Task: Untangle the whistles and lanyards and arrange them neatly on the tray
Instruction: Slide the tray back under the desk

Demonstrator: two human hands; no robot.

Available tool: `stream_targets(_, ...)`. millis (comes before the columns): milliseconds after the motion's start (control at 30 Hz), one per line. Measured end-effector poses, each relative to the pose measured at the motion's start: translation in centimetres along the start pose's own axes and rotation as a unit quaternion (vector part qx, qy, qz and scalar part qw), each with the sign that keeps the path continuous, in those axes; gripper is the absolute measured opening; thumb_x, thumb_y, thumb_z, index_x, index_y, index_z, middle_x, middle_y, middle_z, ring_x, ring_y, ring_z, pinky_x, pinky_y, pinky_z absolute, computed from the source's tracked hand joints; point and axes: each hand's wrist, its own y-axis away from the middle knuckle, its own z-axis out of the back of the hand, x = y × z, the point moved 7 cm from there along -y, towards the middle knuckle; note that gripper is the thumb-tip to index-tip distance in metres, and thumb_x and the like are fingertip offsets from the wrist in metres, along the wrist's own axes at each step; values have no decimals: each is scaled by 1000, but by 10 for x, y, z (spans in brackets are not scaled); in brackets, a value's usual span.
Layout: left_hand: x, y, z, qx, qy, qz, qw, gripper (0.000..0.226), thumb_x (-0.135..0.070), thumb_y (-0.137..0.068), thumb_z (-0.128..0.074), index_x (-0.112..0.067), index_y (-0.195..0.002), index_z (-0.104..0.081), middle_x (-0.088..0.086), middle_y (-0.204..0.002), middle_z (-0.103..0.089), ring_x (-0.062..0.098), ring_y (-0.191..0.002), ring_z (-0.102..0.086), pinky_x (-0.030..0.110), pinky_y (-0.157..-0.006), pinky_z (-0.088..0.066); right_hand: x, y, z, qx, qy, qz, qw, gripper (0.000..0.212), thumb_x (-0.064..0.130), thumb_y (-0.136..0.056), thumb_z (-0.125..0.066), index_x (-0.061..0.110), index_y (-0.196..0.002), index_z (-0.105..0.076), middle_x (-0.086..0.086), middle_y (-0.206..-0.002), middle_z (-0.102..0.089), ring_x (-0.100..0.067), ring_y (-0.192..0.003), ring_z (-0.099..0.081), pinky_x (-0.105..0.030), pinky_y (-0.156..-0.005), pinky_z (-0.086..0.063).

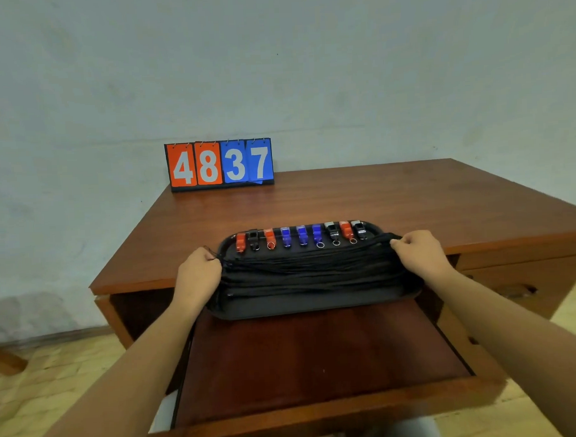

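Note:
A black oval tray (pixel 317 304) sits at the desk's front edge, partly over the open drawer. Along its far rim stand several whistles (pixel 301 235) in a row: red, black, blue and silver-topped ones, some with small metal rings. Black lanyards (pixel 308 272) lie stretched across the tray from left to right in a thick bundle. My left hand (pixel 199 271) pinches the bundle's left end at the tray's left rim. My right hand (pixel 416 250) pinches the bundle's right end at the right rim.
The brown wooden desk (pixel 361 198) stands against a pale wall. A flip scoreboard (pixel 220 164) reading 4837 stands at the desk's far left. A pulled-out drawer (pixel 319 365) lies open below the tray, close to me. A desk drawer handle (pixel 517 289) shows at right.

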Motion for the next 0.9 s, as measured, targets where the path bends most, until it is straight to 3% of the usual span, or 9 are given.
stream_targets(467,20,100,7,22,15,-4,1000,11,-16,-96,-47,-9,-95,-56,4,-91,-57,17,-80,-52,30,-61,-37,-52,80,17,14,-31,5,999,53,23,-99,-57,13,-50,-41,-3,-48,-36,-20,-47,-39,-29,-52,-33)
stream_targets(600,37,112,1,32,4,3,999,11,-17,-97,-46,-11,-96,-56,3,-91,-58,15,-81,-53,27,-60,-37,-68,93,6,28,-38,-12,999,46,25,-99,-57,8,-56,-54,-6,-55,-50,-22,-54,-52,-31,-55,-43)
stream_targets(733,54,117,-9,37,-9,12,999,13,-18,-99,-47,-12,-96,-57,4,-92,-60,15,-80,-56,28,-62,-39,-77,99,-11,45,-51,-29,997,35,26,-98,-58,3,-73,-68,-10,-70,-64,-27,-71,-66,-36,-67,-51)
stream_targets(900,73,105,-19,44,-13,29,999,16,-20,-101,-45,-10,-106,-57,7,-99,-61,15,-82,-56,31,-70,-43,-80,95,-35,59,-44,-40,997,40,25,-100,-56,9,-63,-56,-6,-61,-55,-22,-60,-56,-31,-60,-45)
